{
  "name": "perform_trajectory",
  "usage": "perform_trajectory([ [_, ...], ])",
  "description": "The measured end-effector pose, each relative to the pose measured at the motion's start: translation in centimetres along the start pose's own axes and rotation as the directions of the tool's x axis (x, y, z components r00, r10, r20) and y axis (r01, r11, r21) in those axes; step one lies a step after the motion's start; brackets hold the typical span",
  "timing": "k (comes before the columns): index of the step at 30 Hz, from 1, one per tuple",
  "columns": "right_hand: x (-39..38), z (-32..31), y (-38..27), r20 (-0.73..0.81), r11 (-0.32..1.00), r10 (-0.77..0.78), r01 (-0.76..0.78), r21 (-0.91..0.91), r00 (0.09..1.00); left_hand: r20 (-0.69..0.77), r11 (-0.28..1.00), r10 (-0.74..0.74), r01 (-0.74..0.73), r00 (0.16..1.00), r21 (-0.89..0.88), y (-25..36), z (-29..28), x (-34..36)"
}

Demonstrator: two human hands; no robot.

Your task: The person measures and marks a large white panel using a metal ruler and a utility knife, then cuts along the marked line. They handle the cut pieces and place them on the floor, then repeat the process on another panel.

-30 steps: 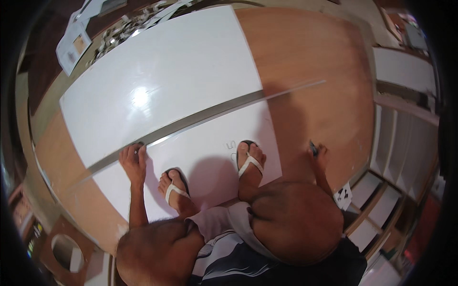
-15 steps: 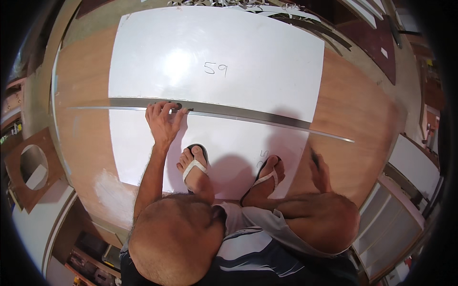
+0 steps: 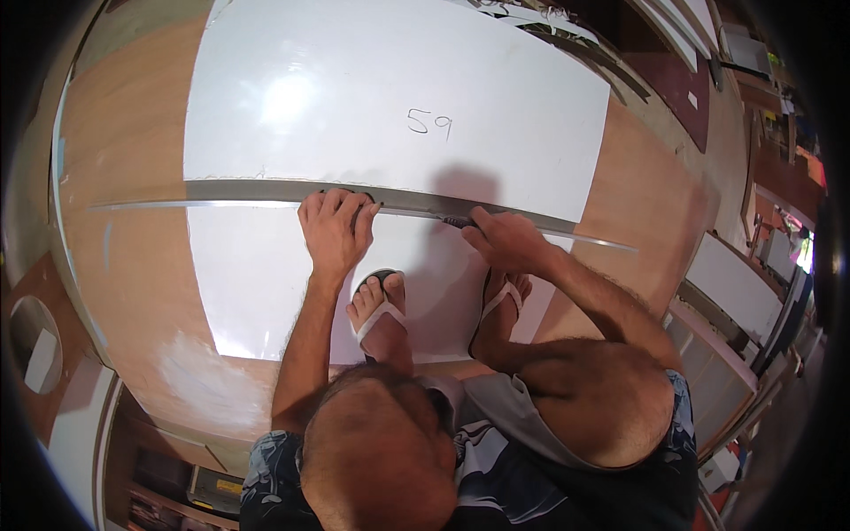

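Observation:
A long metal straightedge (image 3: 239,203) lies across a white laminate sheet (image 3: 381,71), beside a grey-brown band (image 3: 248,190). My left hand (image 3: 336,226) bends its fingers over the straightedge and presses it down left of the middle. Something small and dark shows by the thumb; its kind is unclear. Farther right, my right hand (image 3: 509,239) is closed around a slim dark-handled cutter (image 3: 457,221). The cutter's thin tip points left, close to the straightedge's near edge. Handwritten marks are on the far part of the sheet.
Underneath the sheet is a large brown board (image 3: 124,142). My sandalled feet (image 3: 381,310) stand on the near white part. Curled offcuts (image 3: 549,22) lie at the far edge. A board with a round hole (image 3: 18,310) is at left, and shelving (image 3: 708,354) at right.
My right hand has come up from beside my right knee to the straightedge, with the cutter in it. My left hand stays on the straightedge. The view has shifted and tilted.

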State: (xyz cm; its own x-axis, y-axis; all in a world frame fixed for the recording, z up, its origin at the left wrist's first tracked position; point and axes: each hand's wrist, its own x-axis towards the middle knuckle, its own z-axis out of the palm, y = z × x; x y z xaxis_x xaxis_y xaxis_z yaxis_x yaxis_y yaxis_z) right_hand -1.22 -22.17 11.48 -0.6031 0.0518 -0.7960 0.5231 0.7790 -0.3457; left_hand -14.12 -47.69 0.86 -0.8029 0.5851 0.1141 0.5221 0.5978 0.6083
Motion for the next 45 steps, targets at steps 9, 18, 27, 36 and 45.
perform_trajectory([
  [9,3.0,-2.3,-2.9,0.157,0.996,0.073,-0.081,0.048,0.985,0.014,0.999,-0.022,0.021,1.000,0.050,-0.1,-0.1,0.9],
  [18,4.5,-1.1,-1.1,0.144,0.998,-0.008,-0.002,0.070,0.990,0.104,0.999,0.010,-0.015,0.995,0.051,0.0,0.6,1.5],
  [27,-5.6,-2.9,17.5,0.243,0.944,0.330,-0.316,-0.098,0.912,0.179,0.990,-0.030,0.005,0.983,0.139,0.2,0.3,0.9],
  [36,-9.3,-4.6,22.1,0.178,0.880,0.425,-0.359,-0.311,0.888,0.255,0.991,-0.084,0.054,0.963,0.124,-2.1,0.3,-0.9],
  [45,1.6,-2.7,3.0,0.115,0.996,-0.002,-0.008,0.088,0.993,0.122,0.998,-0.016,0.008,0.992,0.061,-0.3,0.8,1.0],
])
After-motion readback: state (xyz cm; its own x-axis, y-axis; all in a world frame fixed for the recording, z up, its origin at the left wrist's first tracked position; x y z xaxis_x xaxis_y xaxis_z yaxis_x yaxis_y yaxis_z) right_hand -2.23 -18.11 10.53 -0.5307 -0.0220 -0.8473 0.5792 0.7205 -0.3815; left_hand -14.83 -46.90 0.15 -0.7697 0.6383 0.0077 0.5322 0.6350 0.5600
